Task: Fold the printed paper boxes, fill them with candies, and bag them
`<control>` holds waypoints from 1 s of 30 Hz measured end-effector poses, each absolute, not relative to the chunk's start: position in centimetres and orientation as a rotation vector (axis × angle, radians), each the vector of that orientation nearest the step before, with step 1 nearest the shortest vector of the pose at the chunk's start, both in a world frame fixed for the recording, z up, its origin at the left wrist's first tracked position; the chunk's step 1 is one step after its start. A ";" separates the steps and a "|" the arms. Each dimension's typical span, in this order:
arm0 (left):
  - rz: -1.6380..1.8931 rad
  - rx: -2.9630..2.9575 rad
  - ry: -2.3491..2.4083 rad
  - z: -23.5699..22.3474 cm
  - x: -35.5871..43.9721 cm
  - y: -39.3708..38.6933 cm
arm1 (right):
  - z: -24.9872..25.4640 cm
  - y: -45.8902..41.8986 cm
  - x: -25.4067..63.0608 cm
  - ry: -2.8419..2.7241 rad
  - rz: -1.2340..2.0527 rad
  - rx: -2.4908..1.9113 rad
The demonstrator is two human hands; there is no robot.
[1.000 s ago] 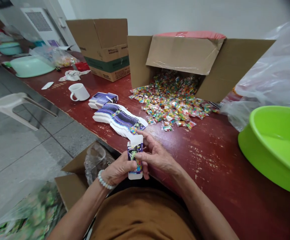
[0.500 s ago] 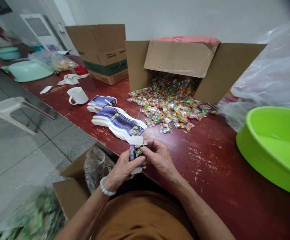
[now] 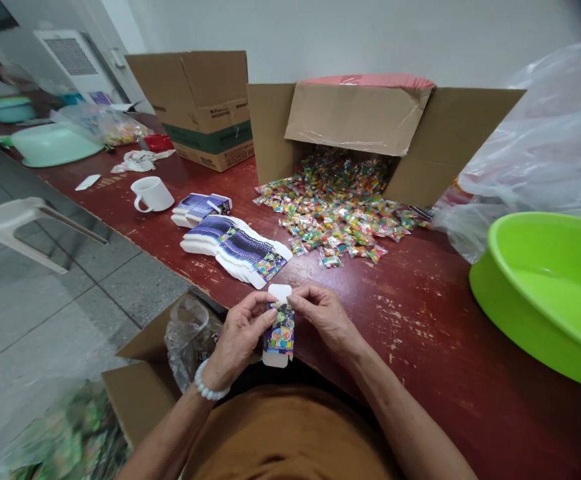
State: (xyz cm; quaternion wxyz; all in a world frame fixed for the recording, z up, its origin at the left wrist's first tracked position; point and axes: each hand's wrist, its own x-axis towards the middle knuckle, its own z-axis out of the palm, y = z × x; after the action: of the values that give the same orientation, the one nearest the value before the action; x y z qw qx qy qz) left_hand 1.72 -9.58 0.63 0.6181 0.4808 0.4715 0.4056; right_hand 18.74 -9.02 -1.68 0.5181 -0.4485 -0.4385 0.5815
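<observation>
A small printed candy box (image 3: 281, 328), purple with colourful art, is held upright at the table's front edge. White flaps stick out at its top and bottom. My left hand (image 3: 243, 333) pinches its upper left side between thumb and fingers. On the opposite side, my right hand (image 3: 324, 319) grips the upper right corner by the top flap. Just beyond my hands lies a fanned stack of flat boxes (image 3: 237, 243), with a smaller bundle of boxes (image 3: 201, 205) behind it. Wrapped candies (image 3: 343, 220) spill from an open carton (image 3: 360, 120) across the table.
A white mug (image 3: 153, 195) stands left of the stacks. A green basin (image 3: 530, 300) sits at the right, beside clear plastic bags (image 3: 545, 147). Another carton (image 3: 210, 113) is at the back. Below the table's left edge is an open box (image 3: 143, 393); a white stool (image 3: 20, 223) stands on the floor.
My left hand has shifted from the box's lower part to its upper left side, so more of the printed front shows. My right hand stays near the upper right corner.
</observation>
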 end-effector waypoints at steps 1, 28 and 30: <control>0.910 1.105 1.074 0.7 1.6 -9.5 | -1.7 -8.9 18.9 -1.009 1.454 -1.066; 0.727 0.828 1.015 -0.5 3.4 -9.2 | 0.1 -8.4 18.6 -1.101 1.572 -1.106; 0.750 0.889 1.024 -0.6 3.3 -9.2 | 0.1 -8.4 18.5 -1.122 1.497 -1.133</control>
State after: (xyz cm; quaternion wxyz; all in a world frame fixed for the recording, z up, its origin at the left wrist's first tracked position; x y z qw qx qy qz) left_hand 3.26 -9.16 -0.64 0.7146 0.4012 0.4623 0.3386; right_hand 18.51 -8.37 0.15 0.4595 -0.4602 -0.4556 0.6078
